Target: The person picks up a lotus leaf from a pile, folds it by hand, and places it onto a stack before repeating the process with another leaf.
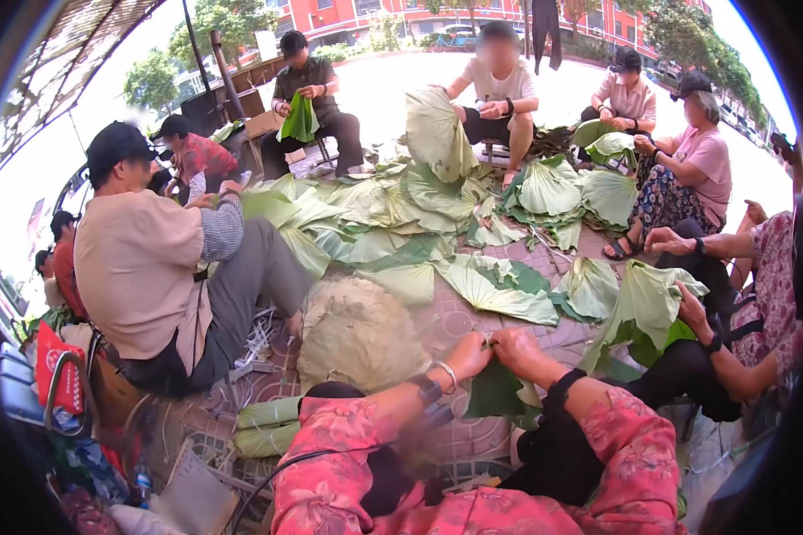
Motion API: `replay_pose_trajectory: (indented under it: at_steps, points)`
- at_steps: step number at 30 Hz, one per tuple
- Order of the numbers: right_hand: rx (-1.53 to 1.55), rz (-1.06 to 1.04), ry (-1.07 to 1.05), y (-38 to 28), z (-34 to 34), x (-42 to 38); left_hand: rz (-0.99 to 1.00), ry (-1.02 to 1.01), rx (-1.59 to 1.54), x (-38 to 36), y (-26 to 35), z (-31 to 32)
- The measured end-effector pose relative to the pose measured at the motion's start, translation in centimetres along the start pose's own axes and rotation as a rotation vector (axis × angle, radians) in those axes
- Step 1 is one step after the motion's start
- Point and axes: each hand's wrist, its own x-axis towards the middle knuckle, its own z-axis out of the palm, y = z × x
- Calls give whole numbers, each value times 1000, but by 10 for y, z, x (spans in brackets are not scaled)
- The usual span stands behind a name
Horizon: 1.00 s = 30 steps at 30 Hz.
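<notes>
My left hand [468, 355], a bangle at its wrist, is closed in a pinch. Right beside it, my right hand [517, 352] is closed too, the two nearly meeting. A dark green lotus leaf [493, 390] hangs below them, its upper edge between my fingers. Ahead of my left forearm lies a round pile of pale, dried leaves [361, 334]. Folded green leaves [268, 426] rest on the paving to the left. Beyond my hands, a pale leaf [500, 290] lies spread out.
A large heap of lotus leaves [375, 214] covers the middle of the ground. Several people sit around it; the person at right holds a big leaf [642, 299]. At left are a red bag [60, 367] and white strips [257, 343] on the paving.
</notes>
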Motion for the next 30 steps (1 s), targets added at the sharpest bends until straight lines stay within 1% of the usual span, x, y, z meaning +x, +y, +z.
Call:
replay_pose_trajectory:
  at_steps: [2,5,9,11,14,17,20,23,26,29,30]
  points:
    - [5,9,19,-1,0,1,112,111,97,12,-33,23]
    - [-12,26,-7,0,4,-2,190,140,69,10,-32,23]
    - [-73,66,-34,-8,-4,-2,160,121,93,11,-30,23]
    - [-168,66,-47,-11,-7,-1,137,102,87,12,-28,22]
    - [-240,60,-56,-19,-12,-1,-99,-70,-27,4,3,0]
    - [-232,58,-47,-18,-10,-1,30,43,43,5,-10,8]
    - [-175,82,-23,-12,-4,0,87,145,108,17,-37,27]
    - [-169,96,-27,-11,-4,-1,113,121,102,14,-31,23]
    - [-170,110,-46,-13,-6,0,68,91,78,9,-18,17]
    - [-161,110,-61,-15,-9,1,85,96,46,13,-27,21]
    - [-157,107,-64,-15,-9,1,63,70,17,10,-21,18]
